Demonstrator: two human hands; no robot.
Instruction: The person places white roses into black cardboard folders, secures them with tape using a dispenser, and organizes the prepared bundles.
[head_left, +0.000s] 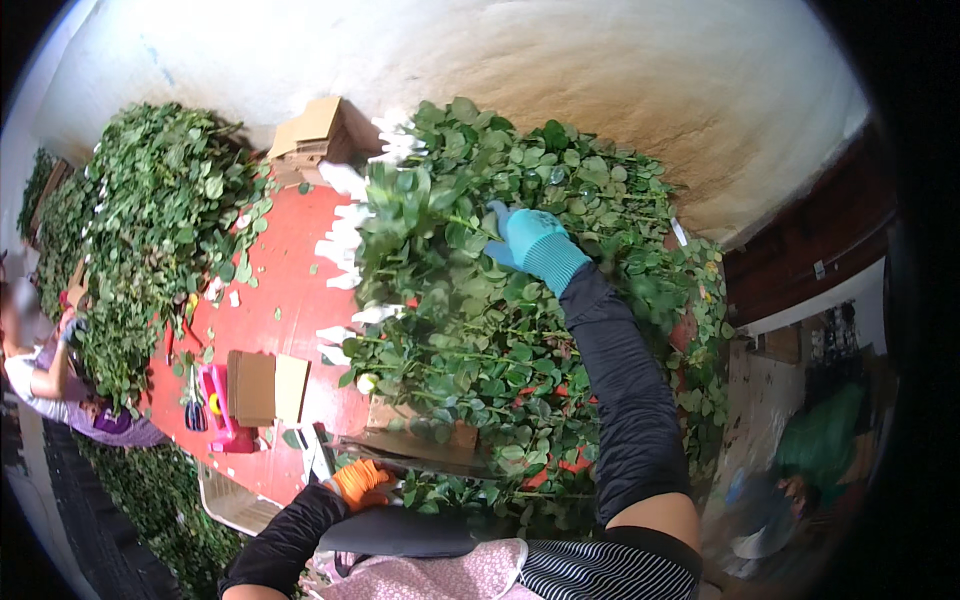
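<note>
My right hand (529, 236), in a teal and grey-blue glove, is over a wide bed of leafy rose stems (487, 307). Its fingers are around a green stem (466, 222) whose blurred leafy head end points left, towards a white-sleeved bud (343, 180). Many other buds along the bed's left side wear white sleeves (339, 247). One uncovered pale bud (367, 383) shows at the lower left of the bed. My left hand (361, 484), in an orange glove, is low by the table's near edge, beside leafy stems (435, 491); its grip is partly hidden.
On the red table (300, 247) stand cardboard pieces (251, 386), a pink tool holder (217, 409) and dark-handled scissors (196, 416). A dark curved plate (420, 450) lies near my left hand. Another person (45, 375) works beside a large leaf pile (165, 195). A wall (600, 82) rises behind.
</note>
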